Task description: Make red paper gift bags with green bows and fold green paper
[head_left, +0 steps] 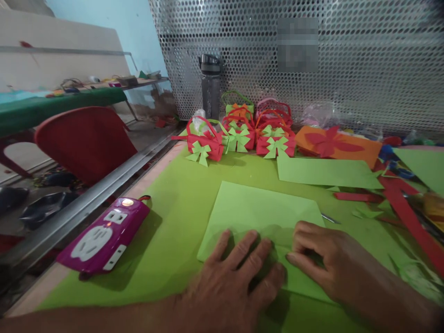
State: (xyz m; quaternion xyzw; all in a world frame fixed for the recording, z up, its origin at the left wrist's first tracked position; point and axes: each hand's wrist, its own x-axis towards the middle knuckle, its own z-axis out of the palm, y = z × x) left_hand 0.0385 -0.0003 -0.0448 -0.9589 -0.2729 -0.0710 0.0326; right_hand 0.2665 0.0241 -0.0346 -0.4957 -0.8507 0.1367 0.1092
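Observation:
A light green sheet of paper (263,203) lies on the table in front of me. My left hand (239,268) rests flat on its near part, fingers spread, holding it down. Just to the right, my right hand (322,254) is closed, with curled fingers and the thumb tip close to the index finger, against the same sheet. Whether anything is pinched there is hidden. Part of a thin pen-like item (330,218) shows beyond the sheet's right edge.
A purple power strip (107,236) lies at left. Several small paper bags with bows (239,136) stand at the back beside a dark bottle (210,88). A green paper strip (329,172), an orange piece (340,143) and red strips (412,217) lie at right. A red chair (86,143) stands left.

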